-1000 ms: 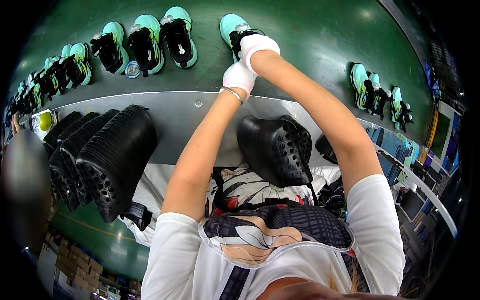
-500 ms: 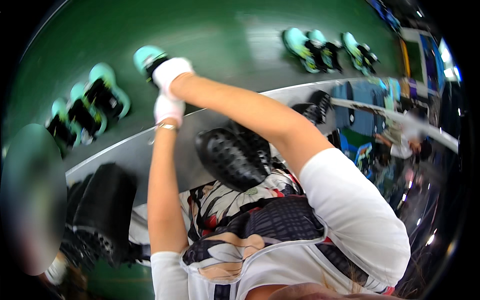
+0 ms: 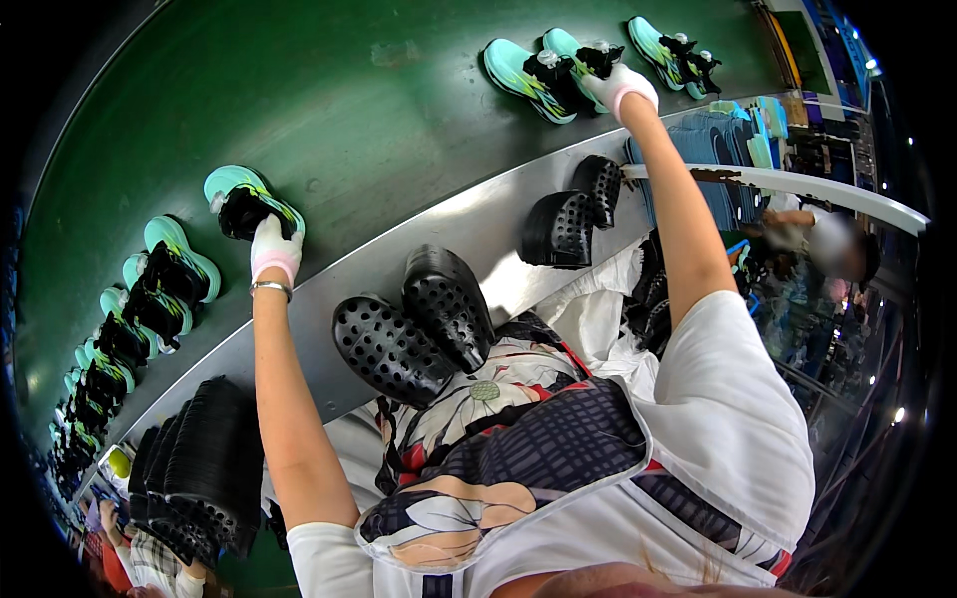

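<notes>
Mint-green and black sneakers [image 3: 179, 249] line the left of the green table [image 3: 399, 130], and at that row's right end I see the left hand [image 3: 274, 247] pinching one sneaker [image 3: 235, 185] at its heel. Further right, I make out two perforated black shells [image 3: 391, 351] near the lap, then the right hand [image 3: 623, 92] at another sneaker's heel end, its grip too hidden for me to tell.

The broad green tabletop [image 3: 399, 125] looks smooth, faintly glossy; the silver metal ledge [image 3: 477, 239] shines. Near centre, black, hole-pocked, foot-shaped forms [image 3: 387, 351] look like glossy plastic. At left, mint-and-black sports shoes [image 3: 245, 207] show matt cloth uppers.
</notes>
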Demonstrator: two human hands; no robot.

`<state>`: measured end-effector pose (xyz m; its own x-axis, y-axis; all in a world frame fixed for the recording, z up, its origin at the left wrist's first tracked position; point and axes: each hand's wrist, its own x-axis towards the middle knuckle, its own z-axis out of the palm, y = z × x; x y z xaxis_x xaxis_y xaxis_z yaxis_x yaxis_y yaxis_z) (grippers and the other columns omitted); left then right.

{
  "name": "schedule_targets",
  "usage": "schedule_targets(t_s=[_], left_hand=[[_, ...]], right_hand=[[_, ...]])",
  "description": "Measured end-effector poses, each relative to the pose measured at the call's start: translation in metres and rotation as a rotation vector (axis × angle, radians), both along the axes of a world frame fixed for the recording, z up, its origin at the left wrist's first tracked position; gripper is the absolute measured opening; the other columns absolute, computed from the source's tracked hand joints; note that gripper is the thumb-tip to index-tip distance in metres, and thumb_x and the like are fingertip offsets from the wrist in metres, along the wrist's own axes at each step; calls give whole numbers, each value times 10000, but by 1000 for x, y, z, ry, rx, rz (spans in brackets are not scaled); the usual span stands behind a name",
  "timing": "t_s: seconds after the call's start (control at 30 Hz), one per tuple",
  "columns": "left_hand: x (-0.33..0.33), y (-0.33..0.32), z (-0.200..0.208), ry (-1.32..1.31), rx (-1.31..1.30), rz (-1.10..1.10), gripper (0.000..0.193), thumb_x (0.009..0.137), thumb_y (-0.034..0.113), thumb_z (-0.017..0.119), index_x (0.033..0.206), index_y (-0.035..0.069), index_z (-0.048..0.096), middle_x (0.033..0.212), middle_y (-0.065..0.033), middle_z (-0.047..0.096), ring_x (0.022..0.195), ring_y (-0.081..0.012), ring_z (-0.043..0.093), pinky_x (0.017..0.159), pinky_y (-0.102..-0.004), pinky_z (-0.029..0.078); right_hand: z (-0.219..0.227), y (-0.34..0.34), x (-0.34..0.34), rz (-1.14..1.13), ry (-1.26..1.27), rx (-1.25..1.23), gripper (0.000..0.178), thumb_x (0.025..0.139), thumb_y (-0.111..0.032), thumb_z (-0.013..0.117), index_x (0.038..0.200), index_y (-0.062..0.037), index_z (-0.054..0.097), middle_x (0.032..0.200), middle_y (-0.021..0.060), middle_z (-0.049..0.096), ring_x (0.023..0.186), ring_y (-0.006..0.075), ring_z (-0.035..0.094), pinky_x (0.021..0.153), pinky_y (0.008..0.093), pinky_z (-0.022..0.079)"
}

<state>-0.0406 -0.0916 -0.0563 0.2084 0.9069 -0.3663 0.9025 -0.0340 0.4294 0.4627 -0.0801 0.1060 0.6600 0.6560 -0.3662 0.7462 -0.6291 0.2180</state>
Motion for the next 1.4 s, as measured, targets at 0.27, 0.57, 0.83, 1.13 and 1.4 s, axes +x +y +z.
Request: schedule_targets(t_s=[0.27, 0.57, 0.83, 1.13, 1.4], left_hand=[[-11, 2, -10, 33, -56, 73, 424, 757, 227, 649, 1052, -51, 525, 1086, -249, 550, 1020, -395, 519, 888, -408, 424], [-12, 5, -5, 47, -26, 24, 429, 761, 246, 637, 1065, -40, 537, 1084, -254, 557, 1021, -403, 517, 892, -410, 421], [-17, 7, -24, 14, 30, -32, 387, 766, 290, 637, 954, -39, 563, 1004, -254, 587, 974, -415, 527, 866, -409, 420], [-51, 12, -91, -176, 65, 26, 240, 794, 103, 620, 956, 29, 459, 581, -62, 474, 425, -157, 468, 382, -300, 378], [-11, 10, -10, -115, -294, 213, 407, 748, 212, 657, 1046, -37, 534, 1007, -217, 589, 851, -356, 586, 766, -374, 468]], right_hand=[[-75, 18, -8, 153, 105, 42, 436, 759, -314, 521, 1041, 2, 623, 997, 235, 623, 975, 374, 586, 849, 403, 468], [-80, 41, -207, 359, 363, 85, 358, 781, -274, 528, 1021, -42, 656, 1055, 182, 633, 1001, 332, 604, 863, 387, 481], [-57, 10, -245, 464, 657, 151, 439, 835, -330, 514, 1195, -79, 522, 1061, 156, 632, 999, 316, 593, 863, 389, 476], [18, -156, -82, 136, 559, 431, 306, 852, -307, 532, 1020, -70, 629, 968, 142, 651, 912, 285, 623, 814, 329, 475], [6, -232, -78, 128, 350, 103, 545, 705, -336, 690, 1166, -96, 525, 1117, 160, 538, 991, 290, 574, 862, 352, 461]])
